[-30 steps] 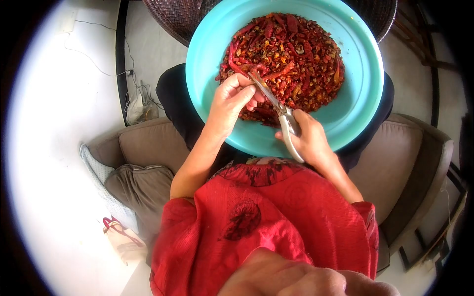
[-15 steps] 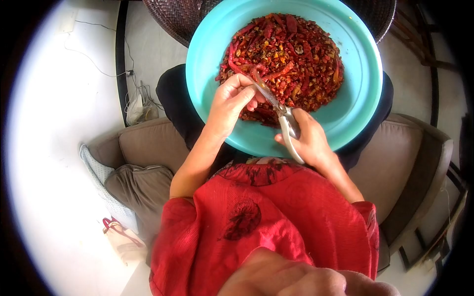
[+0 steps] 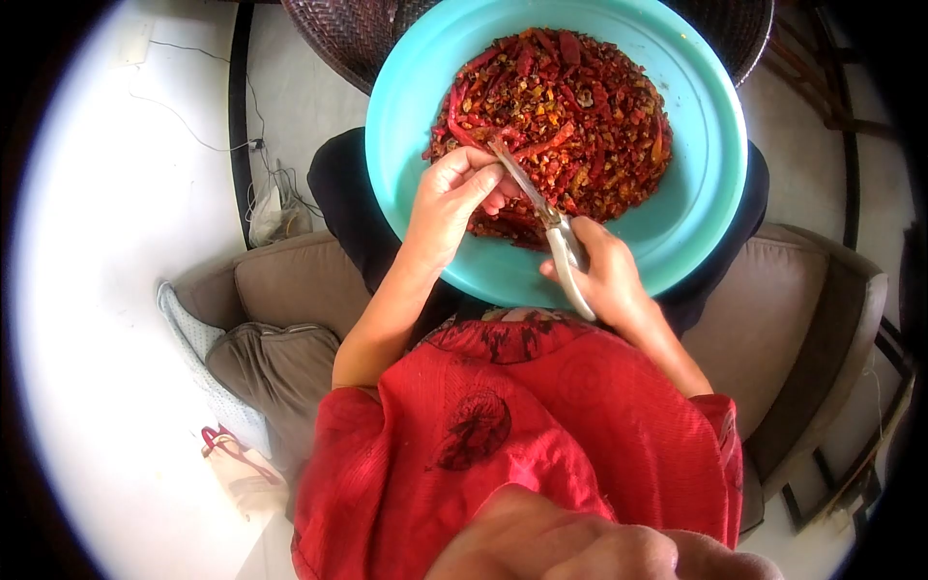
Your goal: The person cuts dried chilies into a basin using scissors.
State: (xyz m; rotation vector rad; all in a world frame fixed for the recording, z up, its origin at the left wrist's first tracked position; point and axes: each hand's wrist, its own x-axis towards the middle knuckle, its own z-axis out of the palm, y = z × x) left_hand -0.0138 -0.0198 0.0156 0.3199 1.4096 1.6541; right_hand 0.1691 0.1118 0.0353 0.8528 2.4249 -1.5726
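Note:
A wide turquoise basin (image 3: 406,87) rests on my lap, holding a heap of cut dried red chilies (image 3: 580,116), with some longer pieces among the small bits. My left hand (image 3: 454,198) is over the near left side of the heap, thumb and fingers pinched together on what looks like a chili, mostly hidden by the fingers. Scissors (image 3: 559,237) with pale handles are in my right hand (image 3: 609,271), which is closed around the grips. Their blades point up and left, nearly together, with the tips right beside my left fingertips.
Behind the basin is a dark woven tray (image 3: 333,34). I sit on a brown sofa (image 3: 290,280), with a dark folded cloth (image 3: 275,362) at the left. Cables and a plastic bag (image 3: 275,220) lie on the floor at left, and a cloth bag (image 3: 242,474) is lower down.
The scissor blades have come closer together beside my left fingertips. Both hands stay in almost the same place, and the basin has barely shifted in view.

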